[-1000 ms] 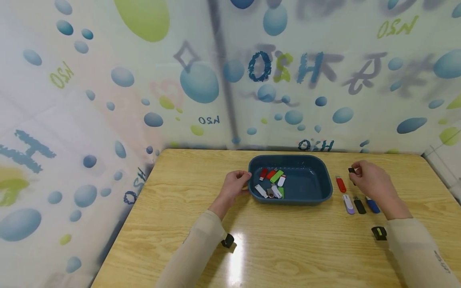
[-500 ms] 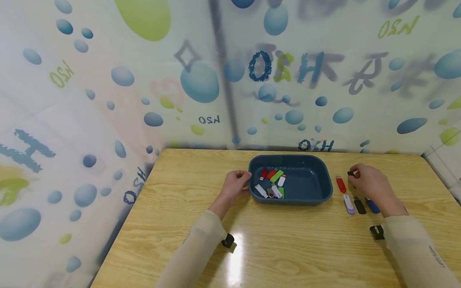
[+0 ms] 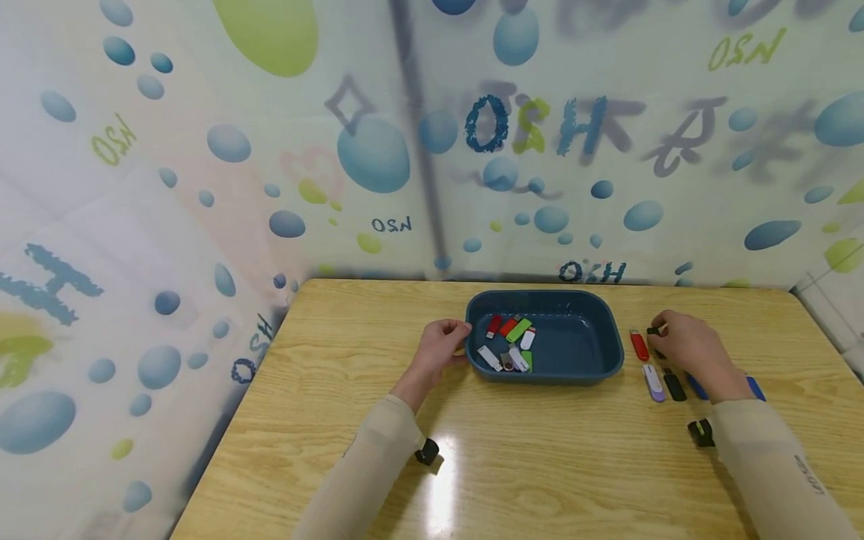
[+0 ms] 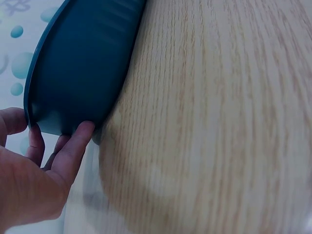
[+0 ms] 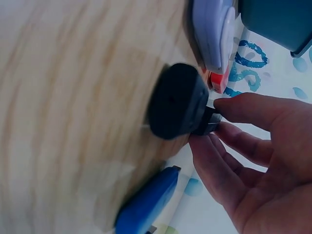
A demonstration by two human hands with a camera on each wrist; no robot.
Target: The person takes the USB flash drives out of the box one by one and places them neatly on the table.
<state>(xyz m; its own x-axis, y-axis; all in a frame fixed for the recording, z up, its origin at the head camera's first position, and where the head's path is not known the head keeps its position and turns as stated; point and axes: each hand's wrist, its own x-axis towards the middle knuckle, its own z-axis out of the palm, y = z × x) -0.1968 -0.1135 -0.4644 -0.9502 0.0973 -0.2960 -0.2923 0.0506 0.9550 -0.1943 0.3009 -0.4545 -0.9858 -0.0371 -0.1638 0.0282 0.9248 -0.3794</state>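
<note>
My right hand [image 3: 691, 346] pinches a black USB stick [image 3: 653, 331] between thumb and fingers, low over the table's right side. Just left of it lies a red USB stick [image 3: 639, 345]. A white-and-purple stick [image 3: 653, 383], another black one [image 3: 674, 385] and a blue one [image 3: 697, 385] form a row nearer me, the blue one partly covered by the wrist. My left hand [image 3: 439, 346] holds the left end of a dark teal bin [image 3: 544, 378], thumb at its rim and fingers against the outer wall [image 4: 80, 68]. Several USB sticks [image 3: 518, 330] lie in the bin's left half.
Another blue item [image 3: 756, 388] shows at the right, behind the right wrist. The wooden table [image 3: 540, 465] ends at a patterned curtain [image 3: 324, 165] at the back. Black wrist cameras [image 3: 427, 451] hang beneath both sleeves.
My right hand has shifted slightly left and toward me with the black USB stick, nearer the red one. A blue item has come into view behind the wrist. The left hand stays put.
</note>
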